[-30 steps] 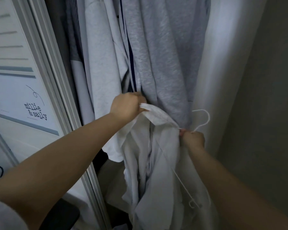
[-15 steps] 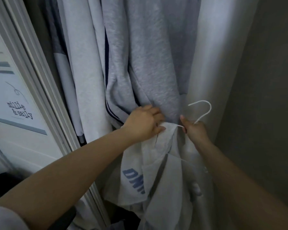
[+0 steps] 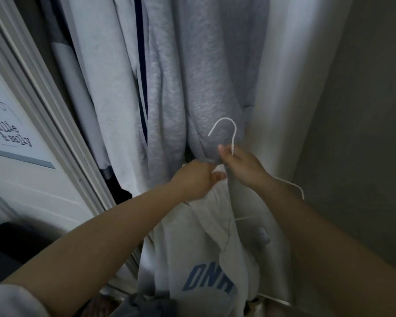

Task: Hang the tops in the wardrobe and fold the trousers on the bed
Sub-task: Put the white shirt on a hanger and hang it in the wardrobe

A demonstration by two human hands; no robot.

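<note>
Right hand (image 3: 240, 167) pinches the neck of a thin white wire hanger (image 3: 232, 136) just below its hook, thumb and fingers curled round the wire, so the open hook stands upright above the knuckles and points left. One shoulder of the hanger shows as a pale line running out past the right wrist and bending down; the rest is buried in cloth. Left hand (image 3: 196, 180), just beside the right and slightly lower, is clenched on the upper edge of a pale grey-white cotton top with blue block lettering (image 3: 206, 266), bunching the fabric at what seems to be the neckline (the exact part is hard to tell among the folds). The top hangs down from both hands between the forearms, its lettering low in the view, and it is off the rail, held in front of the clothes.

Behind the hands hangs a heather-grey sweatshirt (image 3: 206, 76), touching the hook. To its left is a light grey garment with a dark navy stripe (image 3: 142, 65), then paler white and grey garments (image 3: 101, 76). Further left stands the white wardrobe door frame (image 3: 44, 99), and beyond it a white panel printed with dark lettering (image 3: 9, 136). A smooth white side panel (image 3: 284, 88) closes the wardrobe on the right, next to a dim grey wall (image 3: 364, 110).
</note>
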